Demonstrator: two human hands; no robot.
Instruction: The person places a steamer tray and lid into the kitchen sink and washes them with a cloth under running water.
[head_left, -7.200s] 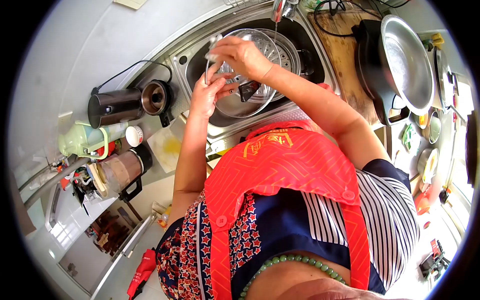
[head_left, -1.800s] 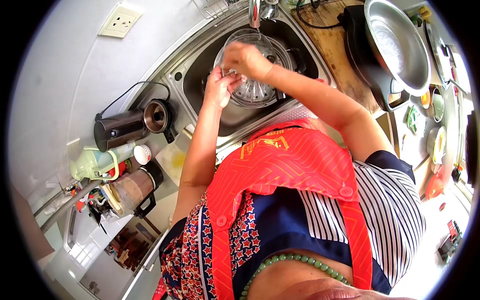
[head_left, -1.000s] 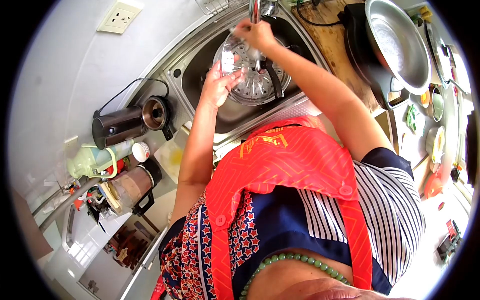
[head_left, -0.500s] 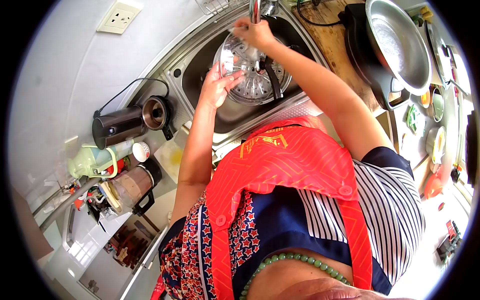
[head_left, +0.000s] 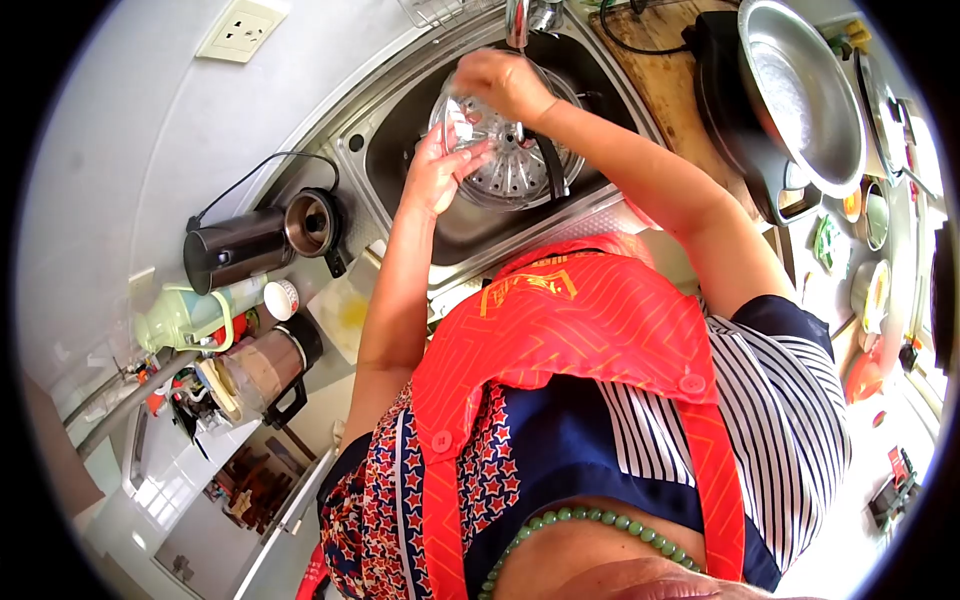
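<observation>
A clear, rimmed piece that looks like a glass lid (head_left: pixel 462 122) is tilted over the sink (head_left: pixel 470 238). My left hand (head_left: pixel 440 172) grips its near left edge, thumb and fingers apart around the rim. Across the top of the lid is my right hand (head_left: pixel 503 85), its fingers bent and smeared by motion. Whether it holds anything is hidden. Below and beside the lid lies a round metal steamer plate (head_left: pixel 510 180) with holes. A black handle (head_left: pixel 551 165) stands out at its right. The faucet (head_left: pixel 517 25) is just above my right hand.
A large metal bowl (head_left: pixel 800 100) rests on a black appliance (head_left: pixel 735 130) at the right, beside a wooden board (head_left: pixel 650 60). Left of the sink are a dark kettle (head_left: pixel 235 250), a green thermos (head_left: pixel 185 318) and a blender jug (head_left: pixel 270 362).
My right hand has moved down and slightly left, away from the faucet and onto the lid's upper part. My left hand and the lid stay nearly where they were.
</observation>
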